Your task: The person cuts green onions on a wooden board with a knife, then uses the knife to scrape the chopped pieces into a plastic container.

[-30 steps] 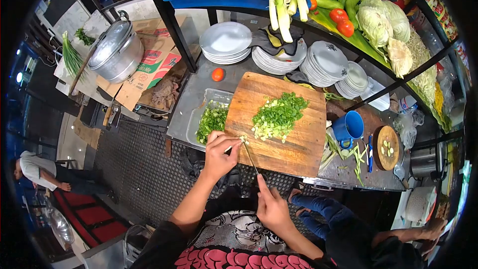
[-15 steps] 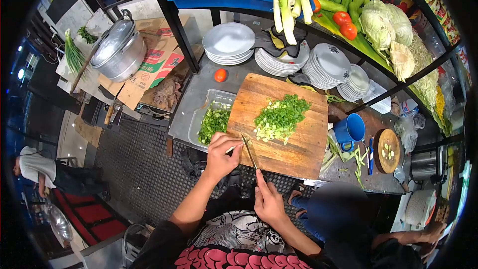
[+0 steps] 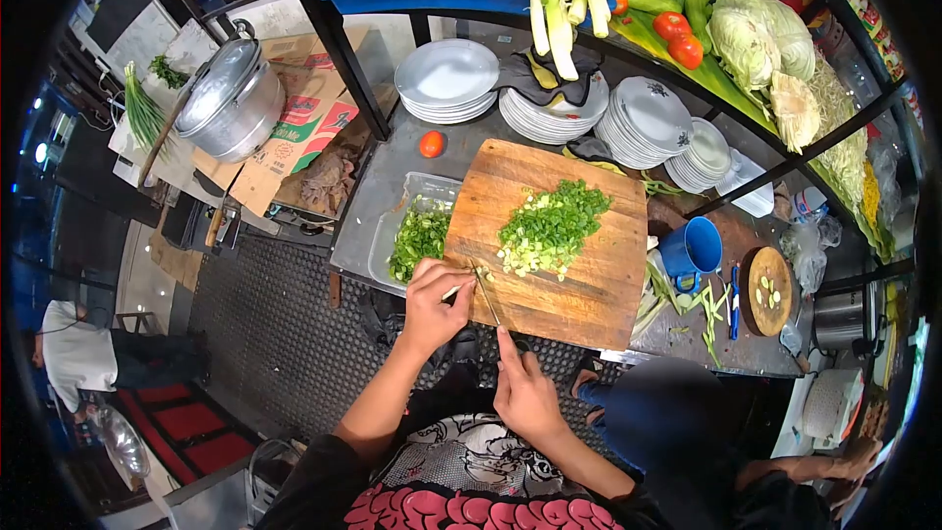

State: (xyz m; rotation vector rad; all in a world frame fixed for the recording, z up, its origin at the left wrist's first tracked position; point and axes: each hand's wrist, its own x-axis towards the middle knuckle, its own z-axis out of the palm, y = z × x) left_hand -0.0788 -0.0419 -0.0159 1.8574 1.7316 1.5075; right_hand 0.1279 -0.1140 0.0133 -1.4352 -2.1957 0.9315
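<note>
My right hand (image 3: 526, 395) is wrapped round the handle of a knife (image 3: 487, 296), whose blade lies over the near left part of the wooden cutting board (image 3: 589, 309). Beside the blade, my left hand (image 3: 435, 304) pinches a short pale green stalk (image 3: 451, 291) at the board's left edge. A few cut bits lie by the blade tip. Chopped green onion (image 3: 554, 226) is heaped at the middle of the board. Left of the board, a clear plastic container (image 3: 388, 226) holds more chopped greens (image 3: 422, 240).
Beyond the board are stacked plates (image 3: 446, 79) and a tomato (image 3: 432, 144). To its right stand a blue mug (image 3: 692, 247), a blue knife (image 3: 734, 304) and a round board (image 3: 767, 319). A co-worker's arm (image 3: 810, 466) shows at lower right, another person (image 3: 78, 353) at far left.
The knife and my right hand have shifted slightly left. My left hand still pinches the stalk. The person at far left has moved a little to the right.
</note>
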